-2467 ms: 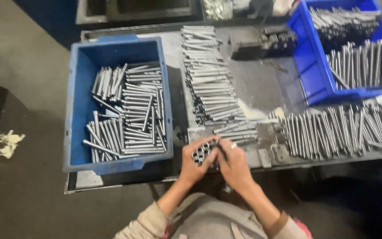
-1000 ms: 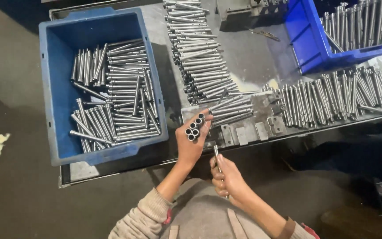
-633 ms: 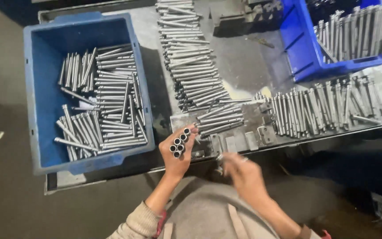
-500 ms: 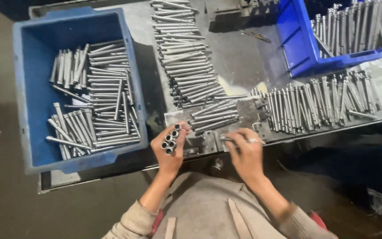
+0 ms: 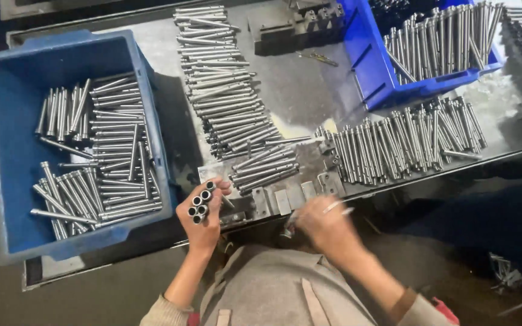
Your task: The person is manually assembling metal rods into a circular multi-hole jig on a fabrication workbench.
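Observation:
My left hand (image 5: 203, 217) grips a small bundle of metal tubes (image 5: 201, 201), their open ends facing up, just off the near edge of the metal worktable (image 5: 300, 90). My right hand (image 5: 324, 223) is blurred at the table's near edge, beside a row of small metal fixture blocks (image 5: 285, 199). It pinches a thin metal rod (image 5: 335, 207). A short stack of metal tubes (image 5: 266, 169) lies on the table just beyond both hands.
A blue bin (image 5: 61, 145) at the left holds several metal tubes. A long row of tubes (image 5: 222, 78) runs up the table's middle. More tubes (image 5: 409, 139) lie at the right, below a second blue bin (image 5: 424, 48) full of tubes. A dark fixture (image 5: 294, 27) sits at the back.
My hands, together on the bundle at first, have parted. The left keeps the bundle. The right dropped low with a thin rod, then moved up to the fixture blocks.

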